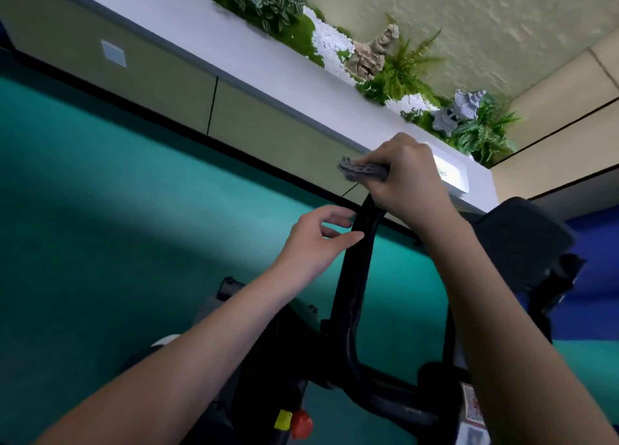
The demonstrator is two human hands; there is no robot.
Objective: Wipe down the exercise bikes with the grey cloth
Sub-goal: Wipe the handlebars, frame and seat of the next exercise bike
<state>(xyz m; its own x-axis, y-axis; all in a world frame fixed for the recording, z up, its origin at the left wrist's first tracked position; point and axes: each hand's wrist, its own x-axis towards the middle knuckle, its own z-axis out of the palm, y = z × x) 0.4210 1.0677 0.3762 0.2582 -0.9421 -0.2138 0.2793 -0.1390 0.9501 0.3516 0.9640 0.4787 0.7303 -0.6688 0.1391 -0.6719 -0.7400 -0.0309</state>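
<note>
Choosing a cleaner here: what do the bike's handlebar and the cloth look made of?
The handlebar: black, probably a rubber or foam sleeve over a tube; matte, faint sheen, a seam along it. The cloth, bunched in the right hand: grey soft fabric, perhaps microfibre; folded, textured edge, but blur hides the weave.

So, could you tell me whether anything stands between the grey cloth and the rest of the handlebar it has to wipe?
Yes: the left hand touches the handlebar just below the cloth, which the right hand grips at the top. It would block a downward wipe. Below it, nothing else visible covers the handlebar.
</note>
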